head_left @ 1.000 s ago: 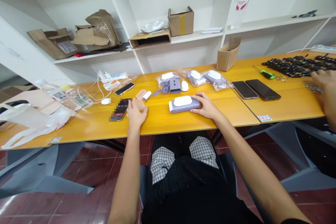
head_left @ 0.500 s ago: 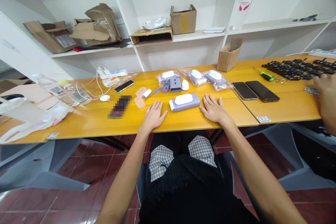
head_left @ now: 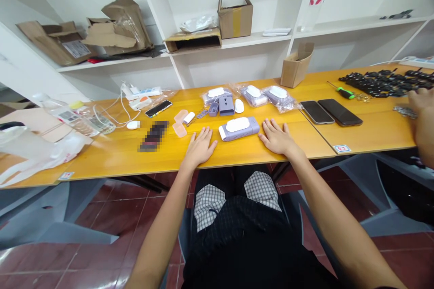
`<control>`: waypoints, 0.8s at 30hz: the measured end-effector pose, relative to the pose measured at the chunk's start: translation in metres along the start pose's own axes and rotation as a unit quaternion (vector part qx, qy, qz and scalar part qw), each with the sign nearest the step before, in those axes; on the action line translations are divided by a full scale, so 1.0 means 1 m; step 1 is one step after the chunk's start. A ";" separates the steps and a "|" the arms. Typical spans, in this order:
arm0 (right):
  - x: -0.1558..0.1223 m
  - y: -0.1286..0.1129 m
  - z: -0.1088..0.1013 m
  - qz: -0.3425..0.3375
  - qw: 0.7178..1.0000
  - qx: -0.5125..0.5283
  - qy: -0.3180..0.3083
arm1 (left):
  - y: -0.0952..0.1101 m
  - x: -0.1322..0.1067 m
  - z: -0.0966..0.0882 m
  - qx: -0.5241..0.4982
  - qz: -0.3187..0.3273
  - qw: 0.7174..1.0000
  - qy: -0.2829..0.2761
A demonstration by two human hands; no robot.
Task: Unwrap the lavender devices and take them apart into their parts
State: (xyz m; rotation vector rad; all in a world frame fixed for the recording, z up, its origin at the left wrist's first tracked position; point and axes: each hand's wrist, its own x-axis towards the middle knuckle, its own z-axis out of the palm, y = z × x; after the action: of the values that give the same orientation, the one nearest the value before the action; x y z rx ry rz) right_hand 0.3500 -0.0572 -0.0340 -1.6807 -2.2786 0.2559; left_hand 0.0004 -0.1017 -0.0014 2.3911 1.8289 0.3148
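My left hand (head_left: 200,146) lies flat on the wooden table (head_left: 162,158), fingers apart, holding nothing. My right hand (head_left: 276,137) rests flat in the same way, its fingertips close to the right end of a purple and white device (head_left: 239,128). This device lies on its side between my hands, its white oval part facing up. Just behind it are a purple case (head_left: 226,105), a small purple cup (head_left: 213,109) and a white oval piece (head_left: 239,106). Peach-coloured pads (head_left: 180,129), a small white block (head_left: 189,118) and purple comb-like strips (head_left: 202,114) lie beyond my left hand.
Bagged purple devices (head_left: 278,98) lie at the back. Two dark phones (head_left: 340,112), a screwdriver (head_left: 346,93) and black parts (head_left: 379,82) are on the right, near another person's hand (head_left: 422,104). A power strip (head_left: 140,95) and plastic bottles (head_left: 73,117) stand left. Shelves hold cardboard boxes (head_left: 236,22).
The view has shifted slightly. Both my hands stay flat in the same places, and the device between them has not moved.
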 end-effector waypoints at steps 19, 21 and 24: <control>-0.007 -0.016 -0.021 -0.019 0.999 -0.007 -0.031 | 0.006 -0.005 -0.006 -0.024 0.020 0.999 0.017; -0.008 -0.017 -0.023 -0.043 0.999 -0.006 -0.028 | 0.007 -0.006 -0.008 -0.027 0.030 0.999 0.016; -0.008 -0.020 -0.024 -0.062 0.998 0.002 -0.011 | 0.007 -0.006 -0.010 -0.029 0.041 0.999 0.018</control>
State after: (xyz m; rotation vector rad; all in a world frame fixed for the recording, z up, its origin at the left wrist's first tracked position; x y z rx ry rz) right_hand 0.3422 -0.0712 -0.0062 -1.5344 -2.3846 0.2519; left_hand 0.0032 -0.1101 0.0093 2.4401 1.7138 0.4164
